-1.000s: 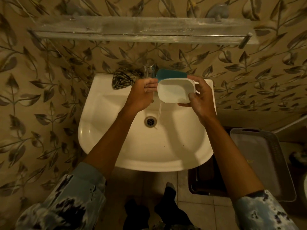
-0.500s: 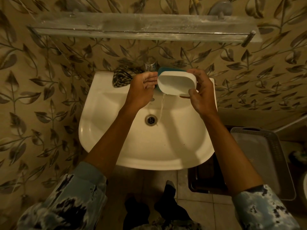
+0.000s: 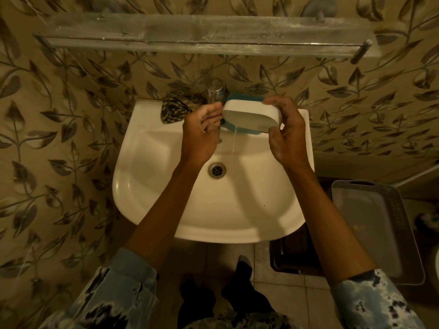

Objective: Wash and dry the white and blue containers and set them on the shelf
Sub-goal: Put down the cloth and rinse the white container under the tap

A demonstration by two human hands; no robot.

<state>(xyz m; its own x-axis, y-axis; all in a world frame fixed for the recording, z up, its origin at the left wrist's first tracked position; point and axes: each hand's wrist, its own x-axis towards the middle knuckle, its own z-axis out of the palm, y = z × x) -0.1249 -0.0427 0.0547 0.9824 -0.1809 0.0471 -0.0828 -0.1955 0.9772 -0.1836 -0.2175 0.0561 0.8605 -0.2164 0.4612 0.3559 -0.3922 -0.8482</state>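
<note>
My right hand grips the white container by its right end and holds it tipped over above the back of the sink. A thin stream of water runs from its lower edge into the basin. The blue container lies behind and under it on the sink's back ledge, mostly hidden. My left hand is at the white container's left end, fingers fairly straight and touching its edge. The glass shelf hangs on the wall above.
A chrome tap stands at the sink's back, with a checked cloth bunched to its left. The drain sits mid-basin. A grey plastic tray rests over a dark crate on the floor to the right.
The white container was turned from open side facing me to tipped over, pouring its water out. My left hand's fingers loosened from its left end.
</note>
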